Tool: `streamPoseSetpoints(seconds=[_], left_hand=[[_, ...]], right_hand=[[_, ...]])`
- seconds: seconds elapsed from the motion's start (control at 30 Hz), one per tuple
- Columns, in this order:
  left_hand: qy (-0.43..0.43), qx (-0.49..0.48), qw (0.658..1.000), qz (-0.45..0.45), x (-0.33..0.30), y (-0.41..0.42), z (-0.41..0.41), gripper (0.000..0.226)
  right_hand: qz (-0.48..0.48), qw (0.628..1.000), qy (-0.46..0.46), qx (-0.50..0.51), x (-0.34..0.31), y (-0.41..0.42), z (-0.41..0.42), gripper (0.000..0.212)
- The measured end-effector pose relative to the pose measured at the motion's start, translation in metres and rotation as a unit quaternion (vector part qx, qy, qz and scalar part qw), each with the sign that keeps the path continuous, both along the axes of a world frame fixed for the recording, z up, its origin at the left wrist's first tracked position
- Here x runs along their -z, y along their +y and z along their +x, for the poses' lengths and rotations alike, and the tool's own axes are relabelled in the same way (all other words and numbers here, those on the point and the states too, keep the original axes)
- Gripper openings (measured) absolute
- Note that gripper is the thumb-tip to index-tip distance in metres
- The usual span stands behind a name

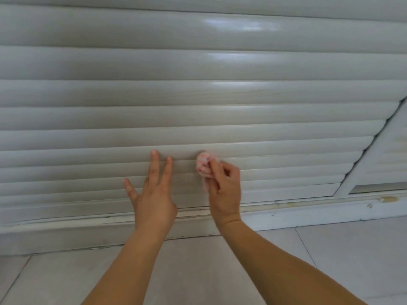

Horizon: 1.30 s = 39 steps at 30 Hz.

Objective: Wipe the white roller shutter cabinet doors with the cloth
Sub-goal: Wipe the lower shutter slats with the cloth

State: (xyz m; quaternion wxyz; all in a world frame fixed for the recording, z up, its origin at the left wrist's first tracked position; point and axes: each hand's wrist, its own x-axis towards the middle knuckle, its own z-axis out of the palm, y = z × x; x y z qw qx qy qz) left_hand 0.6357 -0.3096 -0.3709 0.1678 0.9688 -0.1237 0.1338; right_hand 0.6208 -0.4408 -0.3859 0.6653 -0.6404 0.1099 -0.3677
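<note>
white slatted shutter door [198,93] fills the head view, its ribs running side to side. your left hand [152,194] lies flat on the lower slats, fingers straight and spread. just beside it, your right hand [224,190] curls around a bunched pink and white cloth [203,165], pressing it to a low slat. below sits a scuffed white baseboard [286,213], then pale floor tiles [341,256]. a second door panel [387,150] stands at the right edge.
</note>
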Motion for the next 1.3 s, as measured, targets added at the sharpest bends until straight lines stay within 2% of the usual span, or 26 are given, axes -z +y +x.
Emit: streamPoseSetpoints(seconds=[0.1, 0.13, 0.23, 0.37, 0.5, 0.6, 0.7, 0.8, 0.87, 0.97, 1.0, 1.07, 1.1, 1.23, 1.27, 1.3], left_hand=[[-0.011, 0.025, 0.999, -0.031, 0.003, 0.009, 0.002, 0.105], [-0.016, 0.022, 0.998, -0.056, 0.005, 0.011, 0.003, 0.104], [-0.020, -0.045, 0.991, -0.127, 0.008, 0.018, 0.007, 0.100], [0.022, -0.051, 0.992, -0.116, 0.012, 0.029, 0.011, 0.099], [0.028, -0.036, 0.993, -0.107, 0.016, 0.028, 0.012, 0.104], [0.014, -0.030, 0.993, -0.110, 0.021, 0.028, 0.014, 0.106], [0.007, -0.023, 0.993, -0.113, 0.024, 0.027, 0.014, 0.106], [0.008, -0.011, 0.992, -0.126, 0.025, 0.029, 0.016, 0.107], [0.004, 0.012, 0.986, -0.167, 0.025, 0.031, 0.017, 0.106], [-0.012, -0.008, 0.952, -0.305, 0.030, 0.034, 0.014, 0.091], [-0.015, -0.038, 0.938, -0.345, 0.033, 0.036, 0.013, 0.085], [0.003, -0.073, 0.930, -0.360, 0.037, 0.039, 0.012, 0.080], [0.022, -0.071, 0.934, -0.349, 0.038, 0.040, 0.011, 0.081], [0.097, -0.056, 0.953, -0.280, 0.038, 0.037, 0.011, 0.083], [0.110, -0.056, 0.955, -0.268, 0.038, 0.035, 0.011, 0.083], [0.124, -0.056, 0.956, -0.259, 0.038, 0.033, 0.011, 0.084]], right_hand=[[-0.085, 0.978, -0.033, 0.186, -0.001, -0.039, -0.001, 0.034], [-0.095, 0.971, -0.043, 0.217, -0.005, -0.047, 0.001, 0.037], [-0.131, 0.953, -0.032, 0.271, -0.006, -0.069, 0.010, 0.038], [-0.131, 0.947, -0.055, 0.287, 0.005, -0.049, 0.028, 0.032], [-0.148, 0.960, -0.083, 0.221, 0.004, -0.009, 0.033, 0.021], [-0.206, 0.954, -0.086, 0.200, 0.002, 0.017, 0.040, 0.025], [-0.254, 0.953, -0.057, 0.154, 0.008, 0.031, 0.041, 0.026], [-0.315, 0.942, -0.018, 0.115, 0.008, 0.041, 0.041, 0.017], [-0.388, 0.918, 0.023, 0.085, 0.008, 0.049, 0.046, 0.018], [-0.463, 0.886, 0.010, 0.040, 0.002, 0.062, 0.049, 0.010], [-0.523, 0.851, -0.014, 0.041, 0.005, 0.065, 0.050, 0.012], [-0.640, 0.766, -0.054, 0.026, 0.012, 0.057, 0.050, 0.028], [-0.663, 0.747, -0.045, 0.021, 0.016, 0.050, 0.051, 0.033], [-0.703, 0.709, -0.008, 0.059, 0.025, 0.008, 0.034, 0.033], [-0.692, 0.719, 0.013, 0.060, 0.027, -0.006, 0.027, 0.027], [-0.657, 0.750, 0.049, 0.063, 0.029, -0.021, 0.021, 0.020]])
